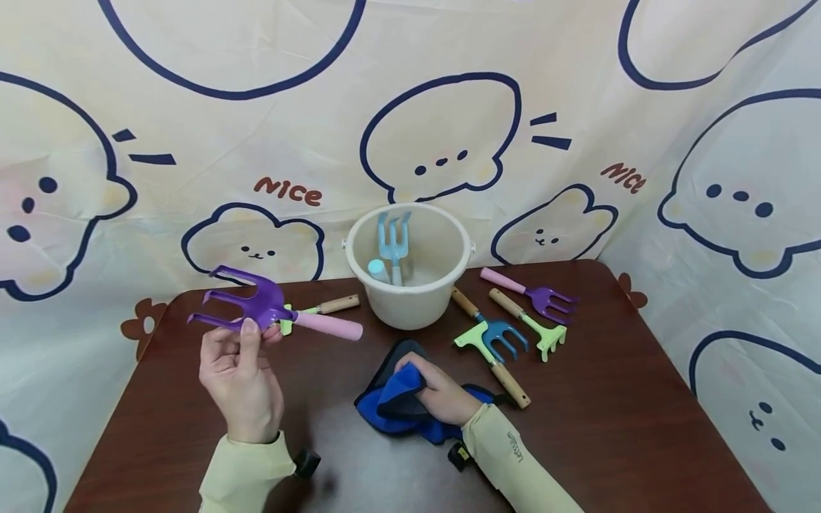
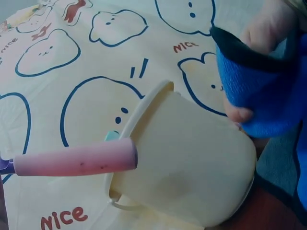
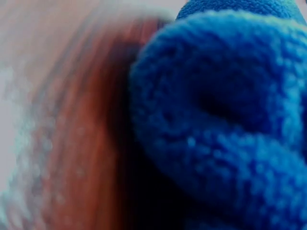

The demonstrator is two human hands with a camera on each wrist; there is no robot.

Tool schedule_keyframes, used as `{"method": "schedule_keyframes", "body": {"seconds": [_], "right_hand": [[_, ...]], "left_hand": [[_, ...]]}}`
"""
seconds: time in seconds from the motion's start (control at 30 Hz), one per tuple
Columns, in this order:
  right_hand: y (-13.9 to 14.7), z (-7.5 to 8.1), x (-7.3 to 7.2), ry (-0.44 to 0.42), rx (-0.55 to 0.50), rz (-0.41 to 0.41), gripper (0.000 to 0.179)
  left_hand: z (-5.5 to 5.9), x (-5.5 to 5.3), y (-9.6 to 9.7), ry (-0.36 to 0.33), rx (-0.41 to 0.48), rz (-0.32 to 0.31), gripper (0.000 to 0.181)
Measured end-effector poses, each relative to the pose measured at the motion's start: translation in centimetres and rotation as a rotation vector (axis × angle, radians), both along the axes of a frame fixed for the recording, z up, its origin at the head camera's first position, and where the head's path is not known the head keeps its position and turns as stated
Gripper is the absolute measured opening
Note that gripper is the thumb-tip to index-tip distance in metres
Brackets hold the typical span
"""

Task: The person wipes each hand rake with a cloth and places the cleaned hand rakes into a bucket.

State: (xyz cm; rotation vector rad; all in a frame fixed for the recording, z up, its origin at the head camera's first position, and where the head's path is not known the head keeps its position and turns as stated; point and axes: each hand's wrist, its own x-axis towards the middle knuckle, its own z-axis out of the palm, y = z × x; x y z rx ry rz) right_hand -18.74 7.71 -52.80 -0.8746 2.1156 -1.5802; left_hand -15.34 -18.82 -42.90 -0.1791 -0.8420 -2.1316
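In the head view my left hand (image 1: 246,388) holds up a purple garden fork (image 1: 264,303) by its metal head, thumb in front. Its prongs point left and its pink handle points right; that handle (image 2: 76,158) also crosses the left wrist view. My right hand (image 1: 445,395) grips a bunched blue towel (image 1: 394,399) with dark grey parts and black edging, low over the table in front of the bucket. Folds of the towel (image 3: 220,158) fill much of the right wrist view, where the hand itself is hidden.
A cream bucket (image 1: 410,306) stands at the back, holding a light blue fork (image 1: 393,239) and a light-blue-tipped item (image 1: 378,269). Right of it lie a purple fork (image 1: 545,299), a blue fork (image 1: 500,335), a green rake (image 1: 541,331) and a green-headed tool (image 1: 477,338). Another wooden-handled tool (image 1: 336,305) lies left.
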Motion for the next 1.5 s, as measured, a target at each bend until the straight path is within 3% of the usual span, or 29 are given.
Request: {"method": "schedule_keyframes", "body": {"seconds": [0.2, 0.33, 0.53, 0.63, 0.77, 0.87, 1.0, 1.17, 1.3, 1.4, 1.5], "right_hand": [[-0.2, -0.1, 0.0, -0.025, 0.043, -0.02, 0.029], [-0.4, 0.1, 0.1, -0.035, 0.067, -0.017, 0.03], [-0.1, 0.2, 0.1, -0.026, 0.088, 0.009, 0.029], [0.0, 0.2, 0.0, -0.018, 0.085, 0.011, 0.03], [-0.1, 0.3, 0.1, -0.042, 0.097, -0.007, 0.032], [-0.4, 0.4, 0.2, -0.053, 0.105, -0.023, 0.032], [-0.6, 0.5, 0.5, -0.077, 0.099, -0.046, 0.03], [-0.7, 0.4, 0.4, -0.098, 0.093, -0.057, 0.028], [-0.6, 0.3, 0.2, -0.102, 0.096, -0.061, 0.027], [-0.6, 0.3, 0.3, -0.102, 0.098, -0.068, 0.026], [-0.7, 0.4, 0.3, -0.1, 0.093, -0.071, 0.024]], "left_hand": [[1.6, 0.5, 0.0, 0.049, 0.042, 0.023, 0.013], [3.2, 0.0, 0.1, 0.054, 0.04, 0.03, 0.02], [5.8, -3.1, 1.7, 0.046, 0.037, 0.015, 0.021], [6.4, -5.5, 2.6, -0.027, -0.066, 0.028, 0.015], [5.5, -8.4, 3.5, -0.183, -0.247, 0.006, 0.004], [4.2, -9.8, 3.9, -0.312, -0.342, -0.023, 0.005], [2.8, -10.9, 4.2, -0.453, -0.432, -0.017, 0.012], [2.2, -11.5, 4.1, -0.601, -0.591, 0.071, 0.023], [2.3, -11.6, 3.8, -0.647, -0.627, 0.102, 0.027], [2.1, -11.6, 3.8, -0.602, -0.592, 0.127, 0.027], [1.6, -11.9, 3.8, -0.548, -0.596, 0.2, 0.026]]}}
